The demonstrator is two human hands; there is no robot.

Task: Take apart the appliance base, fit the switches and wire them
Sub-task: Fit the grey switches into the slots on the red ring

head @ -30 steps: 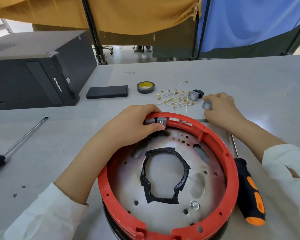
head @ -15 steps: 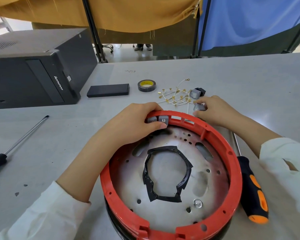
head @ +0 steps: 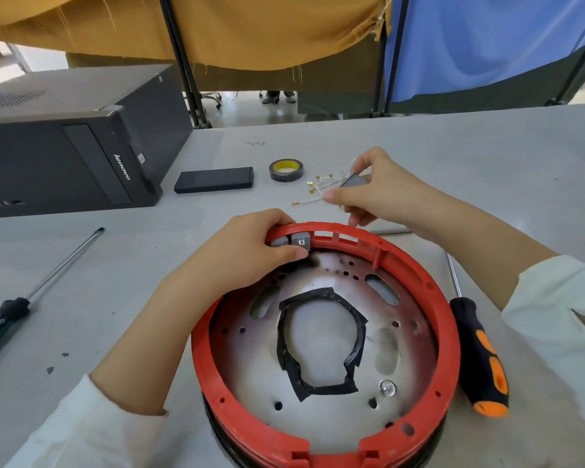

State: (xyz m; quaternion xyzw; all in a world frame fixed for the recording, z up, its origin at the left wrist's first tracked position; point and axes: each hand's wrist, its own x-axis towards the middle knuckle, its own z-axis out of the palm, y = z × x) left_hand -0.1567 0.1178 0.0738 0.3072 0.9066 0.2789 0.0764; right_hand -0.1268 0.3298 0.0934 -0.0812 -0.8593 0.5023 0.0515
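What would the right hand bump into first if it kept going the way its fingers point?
Probably the loose white wires lying on the grey table, then the black tape roll; depth is unclear.

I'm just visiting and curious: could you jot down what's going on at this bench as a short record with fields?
Workpiece: round appliance base with a red rim, open side up
Fitted: two grey switches in the far rim
Left hand: grips the rim at those switches
Right hand: pinches another grey switch above the table
Wires: white leads with gold terminals beyond the base
Tools: orange-handled screwdriver right of the base, green-handled screwdriver to the left
Also: tape roll, computer case
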